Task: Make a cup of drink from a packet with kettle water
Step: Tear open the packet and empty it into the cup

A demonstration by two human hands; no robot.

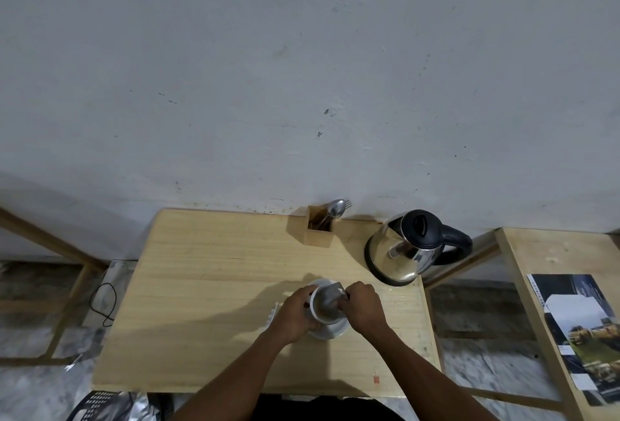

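Note:
A white cup (322, 312) stands on a white saucer (332, 331) near the front right of the wooden table (208, 286). My left hand (294, 315) wraps the cup's left side. My right hand (360, 308) holds a grey packet (330, 293) tipped over the cup's mouth, with brownish contents visible inside the cup. A steel kettle (404, 249) with a black lid and handle sits on its base at the table's back right, apart from both hands.
A wooden holder (318, 229) with a spoon and fork stands at the back edge by the wall. Something white (272, 315) lies left of the saucer, partly hidden by my left hand. A second table with a magazine (583, 333) is on the right.

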